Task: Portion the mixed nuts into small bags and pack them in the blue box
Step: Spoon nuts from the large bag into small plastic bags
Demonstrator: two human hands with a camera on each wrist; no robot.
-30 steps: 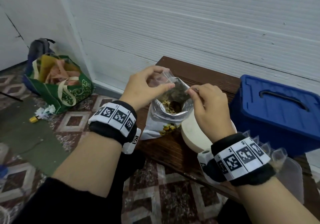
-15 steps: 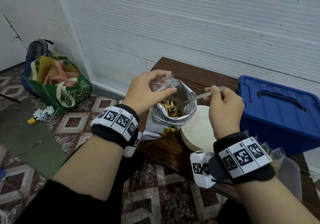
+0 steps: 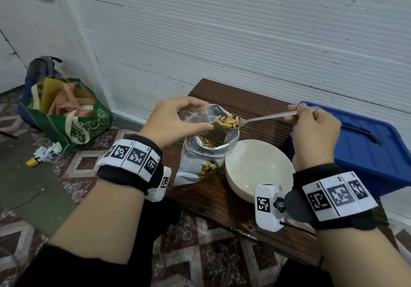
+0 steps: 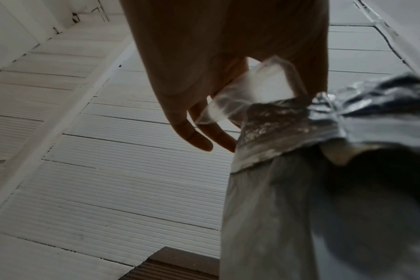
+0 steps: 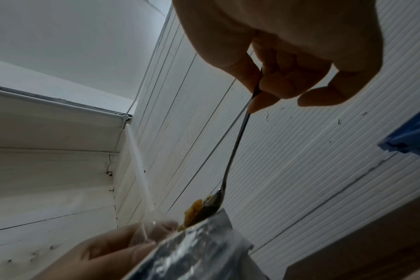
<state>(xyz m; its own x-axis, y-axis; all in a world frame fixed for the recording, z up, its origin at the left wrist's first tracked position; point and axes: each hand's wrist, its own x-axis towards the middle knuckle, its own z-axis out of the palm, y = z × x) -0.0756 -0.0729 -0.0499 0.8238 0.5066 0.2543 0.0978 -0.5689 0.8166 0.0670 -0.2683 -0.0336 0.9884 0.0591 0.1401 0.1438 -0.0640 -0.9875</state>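
My left hand (image 3: 175, 121) holds a small clear bag (image 3: 200, 116) by its mouth, just above the open silver nut pouch (image 3: 206, 153) standing on the bench. The same clear bag (image 4: 247, 91) shows between my fingers in the left wrist view, against the pouch (image 4: 300, 170). My right hand (image 3: 311, 129) grips the handle of a metal spoon (image 3: 266, 116) heaped with nuts (image 3: 228, 121), its bowl at the bag's mouth. From the right wrist, the spoon (image 5: 237, 144) runs down to the pouch rim (image 5: 199, 246). The blue box (image 3: 367, 146) stands lidded at right.
An empty cream bowl (image 3: 258, 166) sits on the brown bench (image 3: 222, 202) between pouch and blue box. A white ribbed wall (image 3: 244, 42) runs behind. On the tiled floor at left stand a green tote bag (image 3: 66, 113) and crumpled litter (image 3: 46, 153).
The spoon has come up out of the pouch loaded with nuts and now hovers at the clear bag's mouth. My right hand has risen and moved right; the left still holds the bag.
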